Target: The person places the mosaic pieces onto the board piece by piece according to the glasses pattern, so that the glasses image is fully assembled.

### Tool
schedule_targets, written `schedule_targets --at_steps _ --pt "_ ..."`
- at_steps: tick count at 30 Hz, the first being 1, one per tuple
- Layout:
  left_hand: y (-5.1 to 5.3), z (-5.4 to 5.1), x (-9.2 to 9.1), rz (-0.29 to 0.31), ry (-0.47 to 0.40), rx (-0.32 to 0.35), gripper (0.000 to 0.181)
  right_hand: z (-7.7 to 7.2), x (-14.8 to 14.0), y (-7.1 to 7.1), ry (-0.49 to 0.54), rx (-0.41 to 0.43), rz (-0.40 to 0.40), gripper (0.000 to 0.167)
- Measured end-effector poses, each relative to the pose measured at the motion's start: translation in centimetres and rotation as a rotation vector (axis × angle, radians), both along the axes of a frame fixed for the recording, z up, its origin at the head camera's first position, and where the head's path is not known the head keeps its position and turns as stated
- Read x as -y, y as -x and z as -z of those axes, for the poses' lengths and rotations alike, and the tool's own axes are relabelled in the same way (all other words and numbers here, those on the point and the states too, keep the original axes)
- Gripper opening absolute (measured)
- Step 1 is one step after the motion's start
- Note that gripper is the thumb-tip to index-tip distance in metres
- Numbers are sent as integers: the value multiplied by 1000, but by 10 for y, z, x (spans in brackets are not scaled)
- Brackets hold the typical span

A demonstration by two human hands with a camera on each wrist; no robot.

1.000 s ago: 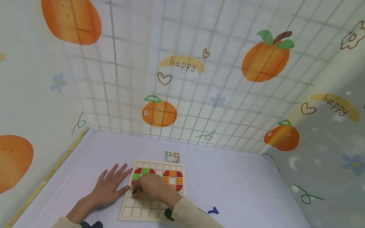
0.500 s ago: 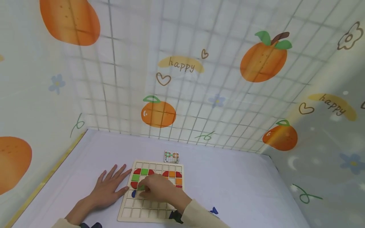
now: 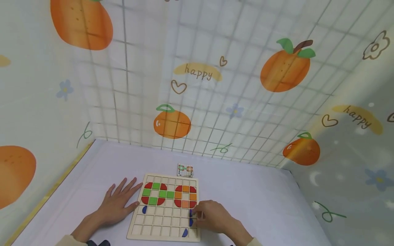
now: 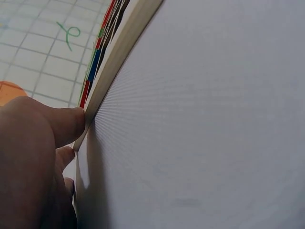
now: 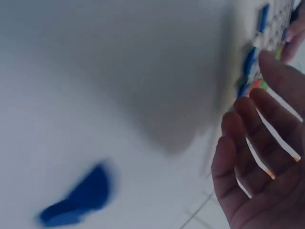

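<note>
A wooden grid board lies on the table, with red and green pieces forming a ring at left and red and orange ones forming another at right. My left hand rests spread on the table, its thumb against the board's left edge. At the board's right edge is my right hand, fingers bent and the thumb apart from them in the right wrist view; no piece shows between them. Blue pieces sit by its fingertips. Another blue piece lies at the left, and one more blue piece near the bottom edge.
A small pattern card lies behind the board. Loose on the table, in the right wrist view, are blurred blue pieces. A fruit-printed curtain surrounds the white table.
My right hand has moved from the board's left side to its right edge, uncovering both rings and the lower cells. The blue piece at left stays on the board. My left hand keeps its place.
</note>
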State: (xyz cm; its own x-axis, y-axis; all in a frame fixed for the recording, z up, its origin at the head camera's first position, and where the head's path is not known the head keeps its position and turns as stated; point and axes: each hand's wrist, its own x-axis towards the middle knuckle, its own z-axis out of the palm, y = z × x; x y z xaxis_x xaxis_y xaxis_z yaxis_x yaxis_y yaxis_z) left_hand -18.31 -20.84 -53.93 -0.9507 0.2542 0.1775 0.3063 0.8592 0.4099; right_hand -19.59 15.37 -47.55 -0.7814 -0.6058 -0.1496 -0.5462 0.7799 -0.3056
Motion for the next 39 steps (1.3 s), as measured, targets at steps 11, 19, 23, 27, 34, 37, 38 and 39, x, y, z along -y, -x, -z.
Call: schedule_targets --at_steps 11,19,23,27,34,37,38,39 --pt "-1 -1 2 0 6 2 65 9 -53 -26 67 325 180 17" --pt "1 -1 2 8 -7 3 65 13 -64 -25 -32 5 224 30" --pt "2 1 0 5 0 0 65 14 -79 -23 33 -24 214 27" --pt "0 1 -2 11 -9 1 64 14 -94 -24 131 7 164 21" --pt "0 7 -1 13 -23 -37 64 15 -107 -26 260 121 147 20" --pt "1 11 1 26 -37 -83 63 16 -102 -22 281 147 169 21" --pt "2 13 1 29 -38 -93 63 15 -99 -20 281 166 193 21" --pt "2 14 1 31 -45 -102 63 15 -95 -18 283 183 213 21"
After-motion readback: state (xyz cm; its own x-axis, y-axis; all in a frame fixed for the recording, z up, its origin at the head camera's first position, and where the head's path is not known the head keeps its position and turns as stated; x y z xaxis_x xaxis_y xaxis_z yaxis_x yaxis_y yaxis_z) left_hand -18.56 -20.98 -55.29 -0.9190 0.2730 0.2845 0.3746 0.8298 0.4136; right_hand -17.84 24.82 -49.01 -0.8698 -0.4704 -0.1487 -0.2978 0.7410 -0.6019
